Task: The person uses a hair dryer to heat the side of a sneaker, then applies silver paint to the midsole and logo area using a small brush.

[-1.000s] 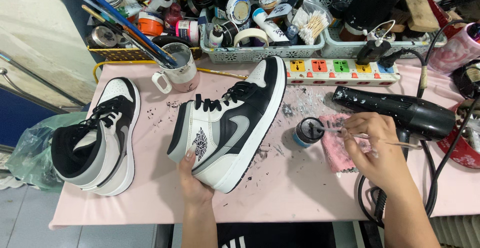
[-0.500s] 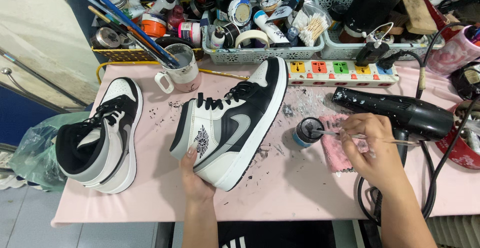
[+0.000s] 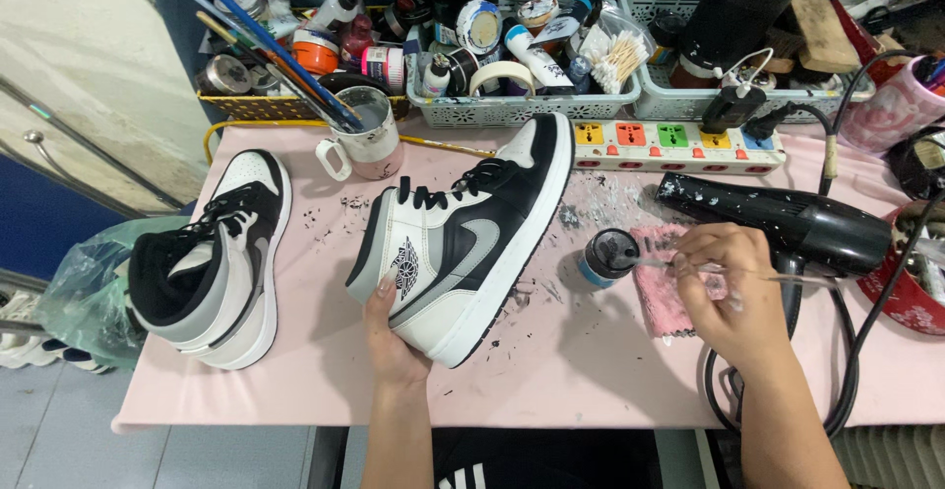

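Centrally, we hold a high-top sneaker [image 3: 463, 243], black, white and grey, tilted on its side on the pink table [image 3: 551, 381], toe pointing away toward the baskets. Our left hand [image 3: 392, 336] sits under its heel end; the thumb presses the grey heel panel and the fingers wrap beneath the sole, so the grip is closed around the shoe. The left forearm runs straight up from the bottom edge of the view.

Our right hand [image 3: 724, 287] lies well right of the sneaker, above a pink cloth [image 3: 658, 287]. Its fingers pinch a thin brush [image 3: 679, 264], narrow grip, with the tip reaching the mouth of a small dark paint jar [image 3: 608, 255]. We cannot tell whether the bristles touch the paint. The wrist is bent inward, forearm angling in from the lower right.

The jar stands between the sneaker and the right hand, near the shoe's sole but apart from it. A black hair dryer [image 3: 778, 223] lies just beyond the right hand. A second matching sneaker [image 3: 212, 262] stands upright at the table's left side. A mug of brushes [image 3: 366, 134] stands behind the two sneakers.
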